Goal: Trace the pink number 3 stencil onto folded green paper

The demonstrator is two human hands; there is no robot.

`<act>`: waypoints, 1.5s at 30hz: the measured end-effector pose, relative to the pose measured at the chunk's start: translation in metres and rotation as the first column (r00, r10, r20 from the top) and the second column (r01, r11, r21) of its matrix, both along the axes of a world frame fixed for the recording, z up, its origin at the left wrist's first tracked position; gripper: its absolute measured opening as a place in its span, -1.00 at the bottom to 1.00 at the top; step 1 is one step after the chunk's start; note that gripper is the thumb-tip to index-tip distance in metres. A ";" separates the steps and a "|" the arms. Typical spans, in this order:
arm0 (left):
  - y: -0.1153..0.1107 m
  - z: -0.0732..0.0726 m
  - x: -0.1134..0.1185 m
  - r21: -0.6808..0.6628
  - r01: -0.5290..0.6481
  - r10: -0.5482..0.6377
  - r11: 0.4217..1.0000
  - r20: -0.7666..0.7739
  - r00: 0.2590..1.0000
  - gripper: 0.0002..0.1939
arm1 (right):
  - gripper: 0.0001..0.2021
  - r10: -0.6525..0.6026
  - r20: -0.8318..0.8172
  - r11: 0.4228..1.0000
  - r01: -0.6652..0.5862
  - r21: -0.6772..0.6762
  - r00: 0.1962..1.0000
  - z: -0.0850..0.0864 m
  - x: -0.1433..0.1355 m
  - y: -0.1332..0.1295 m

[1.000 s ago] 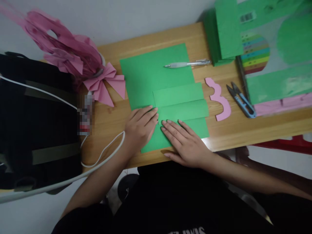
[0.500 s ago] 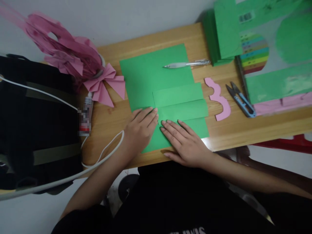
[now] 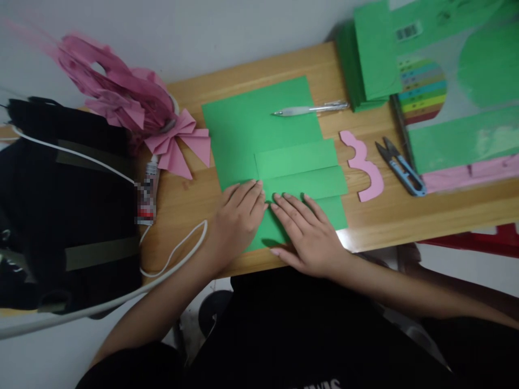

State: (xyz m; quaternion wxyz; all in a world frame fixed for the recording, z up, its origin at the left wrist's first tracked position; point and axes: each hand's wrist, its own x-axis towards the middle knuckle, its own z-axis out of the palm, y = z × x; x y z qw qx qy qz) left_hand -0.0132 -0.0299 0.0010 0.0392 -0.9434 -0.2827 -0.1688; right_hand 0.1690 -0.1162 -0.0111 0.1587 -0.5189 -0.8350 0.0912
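Far left: black bag (image 3: pixel 97 216), a thin white cord (image 3: pixel 77 154) across it. Just beside it, a white and red tube (image 3: pixel 151 178), label blurred, on the wooden desk (image 3: pixel 182 202). Behind, pink ruffled paper (image 3: pixel 133 97) with a pleated pink bow (image 3: pixel 178 145) spread at its foot.

Left hand (image 3: pixel 241 219): palm down, fingers nearly straight and close together, grasping nothing; fingertips at the left end of a smaller green paper (image 3: pixel 300 183), 2 panels showing, lying on a large green sheet (image 3: pixel 239 124).

Clear pen (image 3: pixel 298 111) lies across the sheet's right edge, tip on green.

Right hand (image 3: pixel 308 232): palm down, fingers extended, slightly parted, thumb spread wide, no grip; fingertips on the smaller paper's lower part.

Further right: scalloped pink cutout (image 3: pixel 360 159), flat; green paper stack (image 3: pixel 375 59) behind; blue-handled snips (image 3: pixel 405 170), blades apart; then a large plastic-wrapped pack (image 3: pixel 454 129).
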 end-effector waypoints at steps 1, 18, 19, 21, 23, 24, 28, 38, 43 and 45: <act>0.000 0.001 0.000 -0.008 0.000 0.000 1.000 -0.003 1.000 -0.81 | -0.25 0.011 -0.005 1.000 -0.011 -0.007 1.000 -0.001 -0.002 0.001; 0.005 -0.005 -0.005 -0.050 0.026 -0.022 0.998 0.081 0.996 -0.79 | -0.07 0.079 -0.026 0.994 -0.081 -0.071 0.997 0.003 -0.001 0.011; 0.005 -0.005 -0.005 -0.061 0.013 -0.008 0.998 0.086 0.996 -0.78 | -0.07 0.063 -0.032 0.995 -0.065 -0.079 0.998 0.002 -0.002 0.011; 0.003 -0.005 -0.004 -0.093 -0.014 0.020 0.996 0.073 0.997 -0.77 | -0.07 0.009 -0.032 0.996 -0.012 -0.090 0.999 0.000 -0.005 0.011; 0.001 -0.004 -0.004 -0.121 -0.025 0.033 0.992 0.066 0.997 -0.76 | -0.08 -0.050 -0.026 0.995 0.047 -0.084 0.998 -0.001 -0.009 0.012; 0.000 -0.003 -0.004 -0.136 -0.025 0.034 0.990 0.062 0.998 -0.76 | -0.08 -0.074 -0.022 0.994 0.072 -0.079 0.997 -0.002 -0.011 0.013; -0.001 -0.004 -0.004 -0.150 -0.025 0.033 0.988 0.046 0.998 -0.74 | -0.09 -0.116 -0.004 0.991 0.116 -0.070 0.993 -0.006 -0.017 0.019; -0.006 -0.001 0.001 -0.130 -0.072 0.078 0.989 0.039 0.996 -0.71 | -0.04 -0.057 0.101 0.998 0.059 -0.022 0.993 -0.008 0.003 0.021; -0.008 0.003 0.004 -0.106 -0.087 0.088 0.991 0.008 0.996 -0.72 | -0.01 -0.004 0.132 1.000 0.004 -0.001 0.991 -0.004 0.034 0.019; -0.008 0.004 0.004 -0.098 -0.086 0.086 0.991 -0.001 0.996 -0.70 | 0.00 -0.013 0.143 1.000 0.011 0.012 0.990 -0.004 0.046 0.018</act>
